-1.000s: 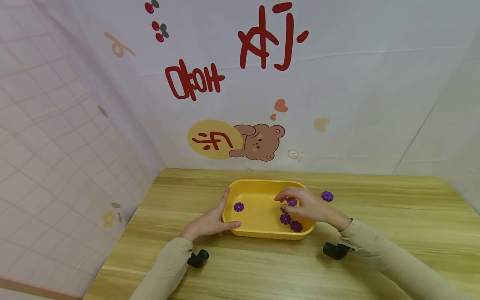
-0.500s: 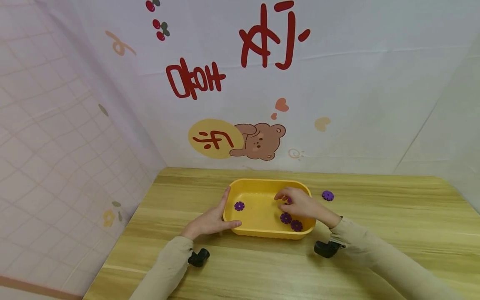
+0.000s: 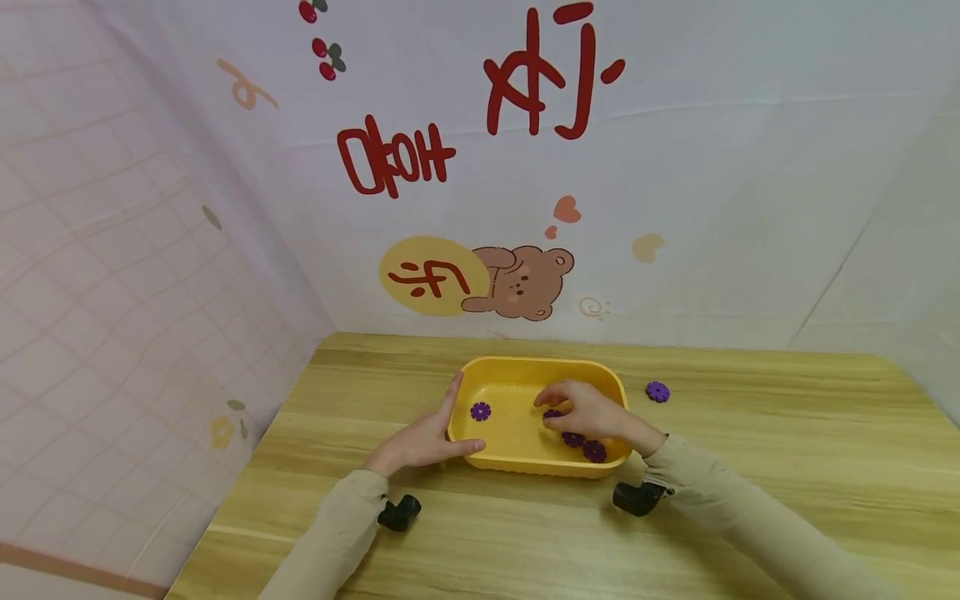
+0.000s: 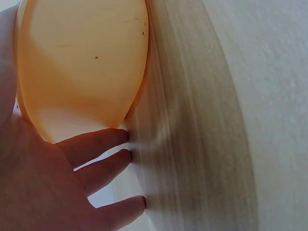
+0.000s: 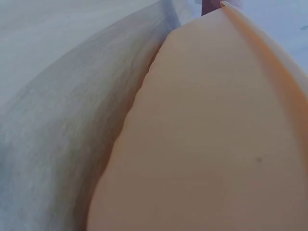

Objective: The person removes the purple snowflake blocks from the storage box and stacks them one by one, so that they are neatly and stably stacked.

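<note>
A yellow plastic tray (image 3: 517, 467) sits on the table in the head view. My left hand (image 3: 417, 437) braces its left end, thumb on the front rim and index finger along the far-left corner; the left wrist view shows the other fingers straight and spread, tips at the tabletop. My right hand (image 3: 588, 410) reaches inside over the right half, thumb and fingers curved round a purple snowflake building disc (image 3: 553, 414). Two more purple discs (image 3: 594, 452) lie by the near-right corner, partly under this hand. Another disc (image 3: 481, 411) lies at the left inside.
One purple disc (image 3: 657, 392) lies on the wooden table (image 3: 750, 467), outside the tray to the right. A printed white cloth wall (image 3: 712, 208) stands behind, and a gridded one (image 3: 97, 292) at left. The tray's outer wall (image 5: 202, 134) fills much of the right wrist view.
My right hand has shifted left within the tray, and the disc between its thumb and fingers has shifted left too. The left hand stays at the tray's left end.
</note>
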Motion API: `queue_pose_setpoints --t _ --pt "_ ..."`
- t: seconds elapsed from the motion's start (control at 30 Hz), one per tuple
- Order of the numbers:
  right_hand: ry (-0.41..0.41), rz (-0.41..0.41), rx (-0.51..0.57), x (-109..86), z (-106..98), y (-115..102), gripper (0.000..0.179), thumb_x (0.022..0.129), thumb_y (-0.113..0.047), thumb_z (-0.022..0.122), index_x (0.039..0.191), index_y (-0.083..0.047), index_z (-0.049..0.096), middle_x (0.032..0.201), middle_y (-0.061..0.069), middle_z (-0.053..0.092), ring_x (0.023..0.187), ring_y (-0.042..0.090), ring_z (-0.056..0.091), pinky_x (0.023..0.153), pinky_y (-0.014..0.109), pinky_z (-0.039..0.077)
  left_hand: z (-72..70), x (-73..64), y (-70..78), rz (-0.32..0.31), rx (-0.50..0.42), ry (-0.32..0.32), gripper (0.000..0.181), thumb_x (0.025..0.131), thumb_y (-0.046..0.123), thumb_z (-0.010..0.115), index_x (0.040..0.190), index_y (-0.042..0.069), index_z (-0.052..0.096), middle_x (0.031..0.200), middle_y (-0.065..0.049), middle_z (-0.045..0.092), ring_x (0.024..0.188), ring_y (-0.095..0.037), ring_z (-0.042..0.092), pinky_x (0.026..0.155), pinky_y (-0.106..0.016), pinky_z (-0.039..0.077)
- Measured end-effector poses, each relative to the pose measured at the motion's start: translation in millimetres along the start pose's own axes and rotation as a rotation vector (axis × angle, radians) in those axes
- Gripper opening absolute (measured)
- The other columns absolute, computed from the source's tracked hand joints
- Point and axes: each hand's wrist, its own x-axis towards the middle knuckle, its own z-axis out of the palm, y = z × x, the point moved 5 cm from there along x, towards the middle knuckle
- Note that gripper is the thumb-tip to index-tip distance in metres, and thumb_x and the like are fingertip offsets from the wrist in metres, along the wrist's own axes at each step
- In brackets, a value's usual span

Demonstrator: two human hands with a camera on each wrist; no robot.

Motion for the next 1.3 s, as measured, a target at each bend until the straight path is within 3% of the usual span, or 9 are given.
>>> queue_pose_setpoints --t 0.27,0.9,1.1,1.3 --pt "-0.005 0.105 0.044 -1.0 1.0 7.4 0.026 0.083 -0.004 0.075 0.107 0.001 0.067 0.100 0.011 0.066 0.095 0.030 0.060 0.085 0.044 0.050 1.7 0.9 0.5 0.008 -0.003 -0.002 0.113 0.085 0.058 0.066 0.152 0.027 -0.019 0.141 -0.029 0.042 0.101 -0.025 0.056 0.096 -0.047 0.043" --pt "-0.035 0.062 -0.034 11.2 13.3 13.3 0.023 0.077 -0.004 0.080 0.098 -0.001 0.071 0.088 0.004 0.065 0.082 0.019 0.059 0.075 0.033 0.050 0.9 1.3 1.1 0.008 -0.010 0.001 0.113 0.086 0.054 0.067 0.153 0.025 -0.019 0.137 -0.027 0.048 0.099 -0.024 0.057 0.096 -0.047 0.043" --pt "-0.010 0.068 -0.097 12.5 14.3 13.5 0.024 0.076 -0.013 0.083 0.095 -0.003 0.072 0.085 0.000 0.068 0.078 0.014 0.060 0.071 0.029 0.050 0.7 1.2 1.8 0.005 -0.002 0.002 0.113 0.085 0.056 0.067 0.153 0.024 -0.018 0.139 -0.028 0.045 0.096 -0.024 0.056 0.097 -0.048 0.042" --pt "0.002 0.100 -0.059 10.4 15.1 14.4 0.029 0.074 -0.019 0.085 0.092 -0.007 0.067 0.082 -0.002 0.062 0.076 0.013 0.055 0.070 0.029 0.047 1.9 0.4 2.9 0.005 0.000 0.005 0.113 0.086 0.053 0.068 0.153 0.023 -0.017 0.141 -0.029 0.043 0.096 -0.024 0.056 0.098 -0.048 0.042"
